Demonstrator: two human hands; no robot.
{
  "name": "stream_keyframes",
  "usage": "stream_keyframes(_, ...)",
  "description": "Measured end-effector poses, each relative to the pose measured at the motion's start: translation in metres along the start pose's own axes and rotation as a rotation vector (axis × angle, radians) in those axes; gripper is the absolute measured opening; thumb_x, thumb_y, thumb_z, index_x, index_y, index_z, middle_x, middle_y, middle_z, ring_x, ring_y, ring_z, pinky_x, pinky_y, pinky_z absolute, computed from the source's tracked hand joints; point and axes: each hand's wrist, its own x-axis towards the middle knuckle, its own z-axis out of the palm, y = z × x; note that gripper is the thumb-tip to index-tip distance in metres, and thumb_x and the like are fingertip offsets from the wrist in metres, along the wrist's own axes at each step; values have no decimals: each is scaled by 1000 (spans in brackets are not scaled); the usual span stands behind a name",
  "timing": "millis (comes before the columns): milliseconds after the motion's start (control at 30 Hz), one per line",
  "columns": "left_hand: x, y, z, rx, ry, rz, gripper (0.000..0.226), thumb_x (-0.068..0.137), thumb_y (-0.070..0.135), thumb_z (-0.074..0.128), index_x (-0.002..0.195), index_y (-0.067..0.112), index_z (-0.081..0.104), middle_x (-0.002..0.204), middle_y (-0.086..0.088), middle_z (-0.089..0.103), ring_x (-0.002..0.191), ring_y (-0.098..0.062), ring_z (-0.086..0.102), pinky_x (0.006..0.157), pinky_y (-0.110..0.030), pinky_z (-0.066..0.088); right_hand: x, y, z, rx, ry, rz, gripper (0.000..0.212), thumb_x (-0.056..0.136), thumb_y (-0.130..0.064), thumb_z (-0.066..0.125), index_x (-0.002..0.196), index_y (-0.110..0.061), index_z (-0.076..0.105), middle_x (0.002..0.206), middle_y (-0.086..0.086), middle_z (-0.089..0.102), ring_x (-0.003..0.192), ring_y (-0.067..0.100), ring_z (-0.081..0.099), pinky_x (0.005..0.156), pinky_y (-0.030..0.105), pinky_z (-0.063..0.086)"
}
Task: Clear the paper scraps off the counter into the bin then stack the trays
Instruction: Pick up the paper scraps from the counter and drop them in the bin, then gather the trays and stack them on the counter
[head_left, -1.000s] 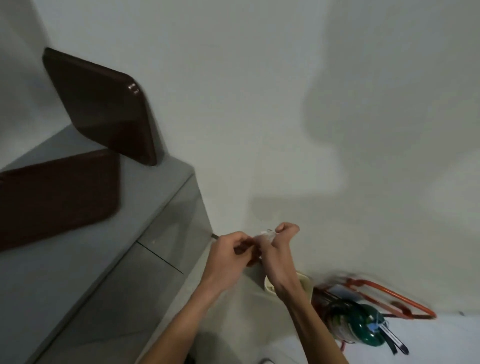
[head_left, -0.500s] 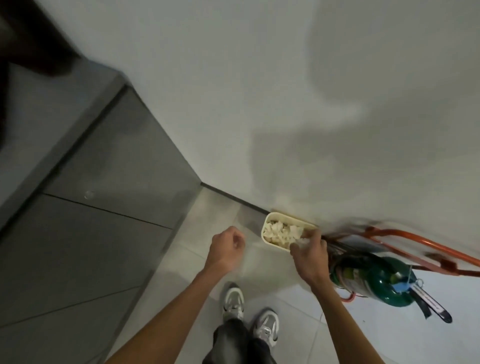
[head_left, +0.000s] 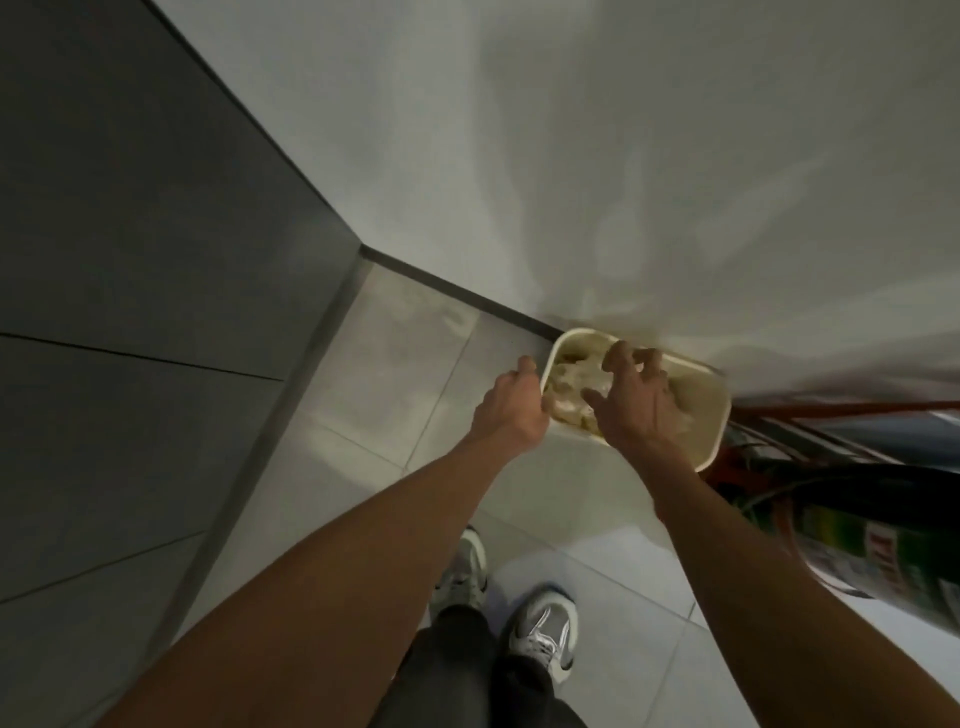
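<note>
A: Begin at the near side, please. What is at the bottom of the frame?

B: Two grey and white sports shoes (head_left: 543, 639) stand on the pale tiled floor (head_left: 395, 374). A green metal cylinder (head_left: 857, 545) lies at the lower right. Both bare forearms reach up toward the middle of the frame.

A: And the hands?

B: The left hand (head_left: 511, 410) is curled, just beside the left rim of the cream rectangular plastic bin (head_left: 714, 415). Its fingers are hidden under the hand, so I cannot tell if they pinch anything. The right hand (head_left: 636, 405) hangs over the mouth of the bin, its fingers (head_left: 621, 358) spread apart and holding nothing.

A: Where are the scraps?

B: The small pale paper scraps (head_left: 563, 387) lie in a loose heap inside the bin, right of centre. This part is blurred, so I cannot count them.

A: How will they handle?

B: I judge them very light and soft. They crumple easily and may flutter or cling to the skin. A gathering pinch with several fingertips should serve better than a flat palm. The trays are probably stiff and want a hold at two opposite edges, but trays and counter are out of view.

A: And behind?

B: The bin stands at the foot of the white wall (head_left: 571, 156). A grey cabinet front (head_left: 130, 260) fills the left.
</note>
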Motion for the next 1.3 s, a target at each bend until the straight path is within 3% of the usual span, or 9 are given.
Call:
stream_keyframes(100,13,-11,17,-31,26,19,28,102,29,57,127,19,48,113,-12,61,99,-34,65,72,-40,47,23,8,22,-159,-110,-20,21,93,-27,71,114,-29,68,133,7,57,119,35,61,95,48,56)
stream_keyframes(167,18,-17,23,-57,68,29,21,102,29,55,121,22,51,108,-10,62,93,-32,65,71,-39,51,39,11,33,-190,-236,-52,29,97,-26,67,126,-25,73,135,8,67,123,32,64,101,41,53)
stream_keyframes(300,22,-20,29,-77,112,37,17,104,28,54,121,24,55,103,-5,67,82,-25,64,65,-35,48,63,15,51,-391,-465,-194,60,107,-35,54,160,-13,39,166,14,39,153,33,37,124,40,28)
stream_keyframes(433,17,-20,22,-72,76,32,19,104,28,53,123,24,56,107,-6,69,88,-28,68,67,-36,50,62,11,46,-479,-573,-277,51,111,-26,44,159,-11,41,167,14,37,154,32,34,125,40,25)
stream_keyframes(667,-47,-17,-43,-115,72,2,34,103,28,54,136,20,53,123,-9,67,109,-32,66,87,-45,56,8,-3,-39,-311,-404,-108,50,96,-31,40,139,-29,65,156,-4,54,133,27,58,104,39,45)
stream_keyframes(800,-114,-20,-107,-146,119,1,37,105,33,49,141,22,48,128,-7,64,118,-29,60,95,-47,54,-67,-49,-123,-46,-213,-112,30,101,-29,55,127,-31,70,124,0,76,112,33,70,91,36,52)
stream_keyframes(933,-208,-18,-184,-213,209,21,39,106,37,47,143,24,48,135,-2,60,125,-24,54,101,-40,48,-139,-85,-202,69,-159,-243,40,91,-56,46,126,-41,59,120,-8,76,109,26,73,94,47,58)
stream_keyframes(1133,-366,-20,-288,-411,430,-32,31,103,43,53,132,32,56,125,12,63,116,-10,60,94,-27,45,-274,-177,-338,149,-49,-498,29,103,-33,60,132,-37,61,128,-7,71,111,19,67,91,29,49)
stream_keyframes(1300,-486,-27,-365,-544,668,-45,29,102,40,58,128,27,65,124,16,68,115,0,62,98,-24,49,-359,-249,-415,187,-19,-714,32,105,-38,58,136,-35,60,133,-13,67,117,9,63,96,20,41)
